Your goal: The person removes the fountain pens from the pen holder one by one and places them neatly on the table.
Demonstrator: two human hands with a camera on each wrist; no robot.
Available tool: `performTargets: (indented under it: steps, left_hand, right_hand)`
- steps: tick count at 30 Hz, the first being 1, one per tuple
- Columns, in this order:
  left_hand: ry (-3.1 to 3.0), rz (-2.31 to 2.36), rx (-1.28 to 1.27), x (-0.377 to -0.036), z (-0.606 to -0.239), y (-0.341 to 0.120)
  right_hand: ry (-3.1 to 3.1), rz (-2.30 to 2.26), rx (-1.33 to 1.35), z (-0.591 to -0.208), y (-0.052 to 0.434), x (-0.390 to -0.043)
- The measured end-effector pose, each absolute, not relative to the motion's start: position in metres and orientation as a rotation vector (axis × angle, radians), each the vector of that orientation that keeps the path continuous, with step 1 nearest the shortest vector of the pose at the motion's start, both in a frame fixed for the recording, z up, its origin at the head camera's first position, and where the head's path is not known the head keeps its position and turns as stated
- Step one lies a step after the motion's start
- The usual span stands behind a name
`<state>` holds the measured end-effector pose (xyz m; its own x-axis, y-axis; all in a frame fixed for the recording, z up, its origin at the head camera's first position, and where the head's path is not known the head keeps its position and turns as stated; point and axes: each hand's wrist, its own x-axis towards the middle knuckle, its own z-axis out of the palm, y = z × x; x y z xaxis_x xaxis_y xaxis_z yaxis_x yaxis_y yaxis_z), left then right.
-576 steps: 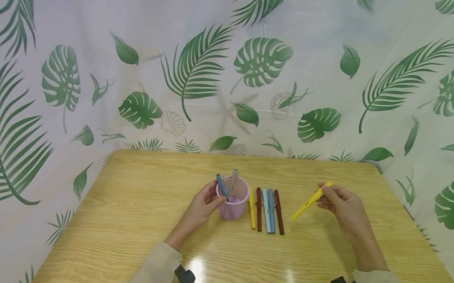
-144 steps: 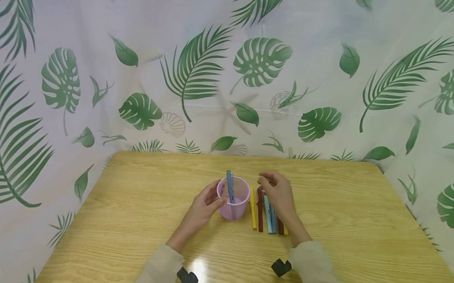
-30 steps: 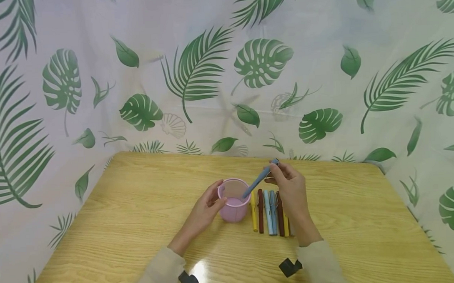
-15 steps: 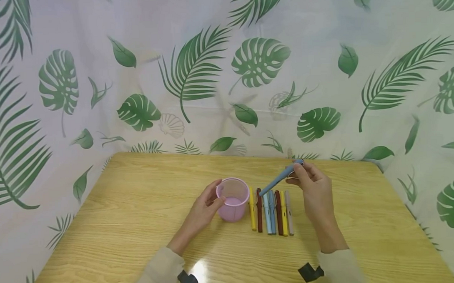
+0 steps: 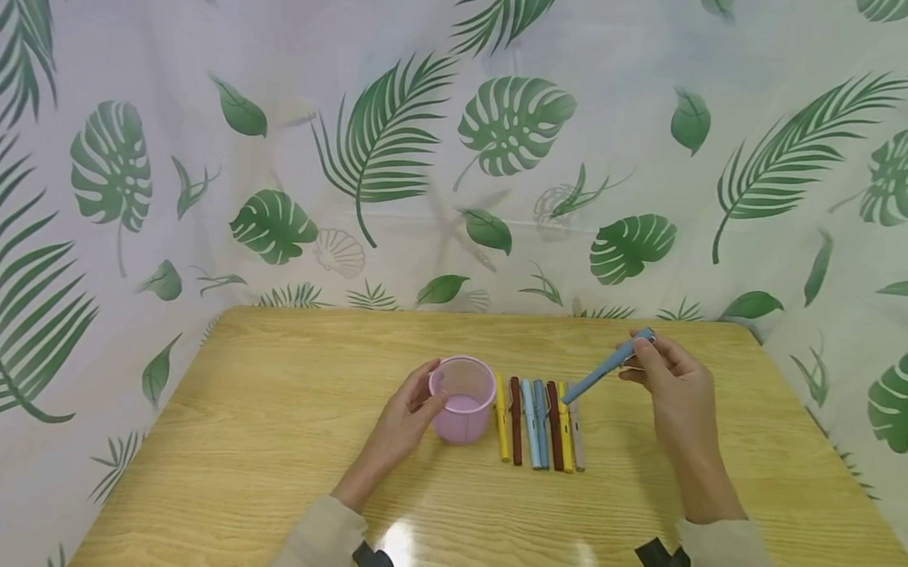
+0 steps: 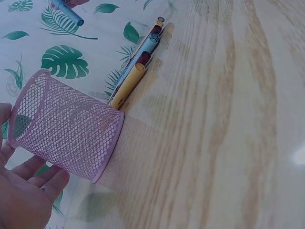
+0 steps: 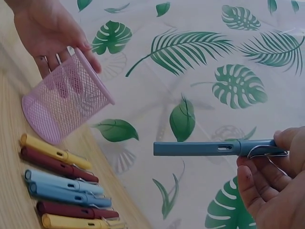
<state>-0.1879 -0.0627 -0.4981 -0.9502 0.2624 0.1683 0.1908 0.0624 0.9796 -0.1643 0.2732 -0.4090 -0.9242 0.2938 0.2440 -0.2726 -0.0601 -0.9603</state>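
My left hand (image 5: pixel 399 419) grips a pink mesh pen cup (image 5: pixel 462 427), its thumb at the rim and its other fingers round the far side. The cup stands upright on the table, and no pen shows inside it. Above the table at the right, my right hand (image 5: pixel 681 392) pinches a blue pen (image 5: pixel 607 368) near its clip end. The pen tilts, its bare end pointing down and left toward a row of pens. In the right wrist view that pen (image 7: pixel 195 149) shows its metal clip beside the fingers.
Right of the cup, several pens lie side by side: a yellow pen (image 5: pixel 502 428), a maroon pen (image 5: pixel 516 431), light blue and blue ones, another maroon, another yellow, and a greyish pen (image 5: pixel 577 446) at the right end. A leaf-patterned cloth (image 5: pixel 416 260) hangs behind the wooden table (image 5: pixel 292 389).
Over the last second my right hand has lifted the blue pen out of the cup and carried it right, past the row. Earlier, a greyish pen stood in the cup; a greyish pen now ends the row.
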Motion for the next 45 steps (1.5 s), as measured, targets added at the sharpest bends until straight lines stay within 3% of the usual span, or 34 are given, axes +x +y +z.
performTargets:
  steps: [23, 45]
  left_hand:
    - [2.192, 2.084, 0.547, -0.188, -0.501, -0.065]
    - [2.172, 2.076, 0.555, -0.189, -0.501, -0.066]
  right_hand:
    - [-1.783, 2.046, -0.106, -0.414, 0.337, -0.137]
    - [-1.975, 2.034, -0.035, -0.425, 0.348, -0.136]
